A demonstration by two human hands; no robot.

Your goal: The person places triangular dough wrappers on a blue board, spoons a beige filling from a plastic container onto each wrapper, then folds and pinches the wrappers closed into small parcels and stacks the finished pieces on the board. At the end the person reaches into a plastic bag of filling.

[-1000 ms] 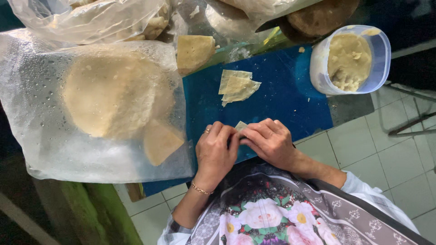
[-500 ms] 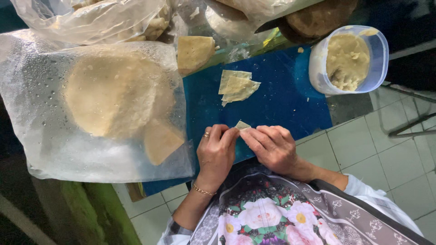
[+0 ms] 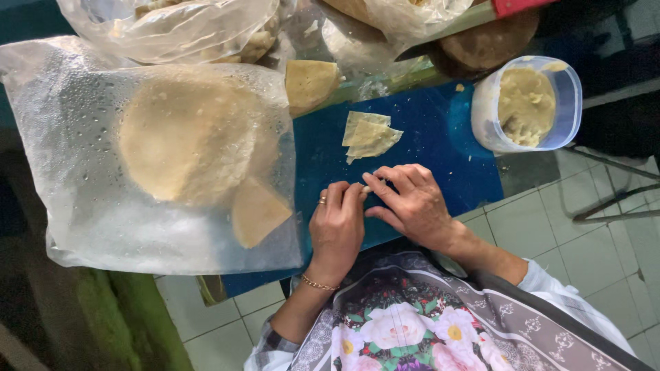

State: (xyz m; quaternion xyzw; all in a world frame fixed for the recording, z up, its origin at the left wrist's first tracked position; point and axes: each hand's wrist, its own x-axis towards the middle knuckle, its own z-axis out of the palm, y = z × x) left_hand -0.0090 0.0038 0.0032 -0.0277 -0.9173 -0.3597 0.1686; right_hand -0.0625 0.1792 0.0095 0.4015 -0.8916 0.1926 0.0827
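Observation:
My left hand and my right hand meet over the near part of a blue board. Together they pinch a small pale piece of dough wrapper, almost wholly hidden under the fingers. A ring shows on my left hand and a thin bracelet on its wrist. Farther up the board lie two cut, folded wrapper pieces. A clear plastic tub of pale yellow filling stands at the board's right end.
A large clear plastic bag holding round flat wrappers covers the left of the table. More bags of dough lie along the far edge, with a wedge of wrapper beside them. Tiled floor lies to the right.
Both hands have closed further over the small wrapper piece, so less of it shows. The other things have not moved.

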